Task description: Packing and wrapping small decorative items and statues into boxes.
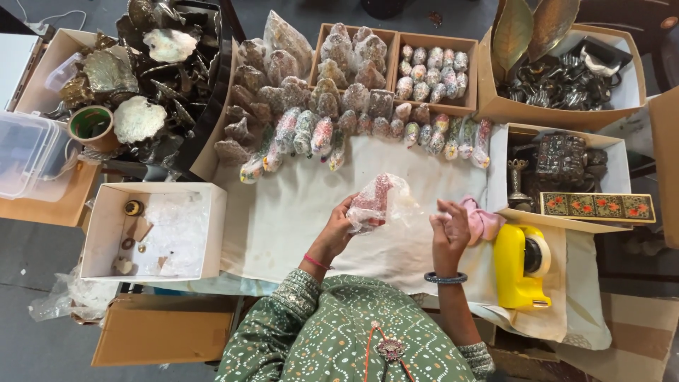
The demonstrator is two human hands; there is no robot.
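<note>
The left hand (338, 228) grips a red figurine in crinkly bubble wrap (375, 201); the right hand (450, 228), fingers curled, holds nothing beside a soft pink cloth (484, 219).

We see a handicraft packing workshop: brown cardboard boxes (433, 67) of bubble-wrapped painted ornaments (368, 127), a yellow plastic tape dispenser (522, 267), stacked metal leaf dishes (148, 71).

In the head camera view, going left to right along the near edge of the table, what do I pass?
White open box → left hand → bubble-wrapped red figurine → right hand → pink cloth → yellow tape dispenser.
</note>
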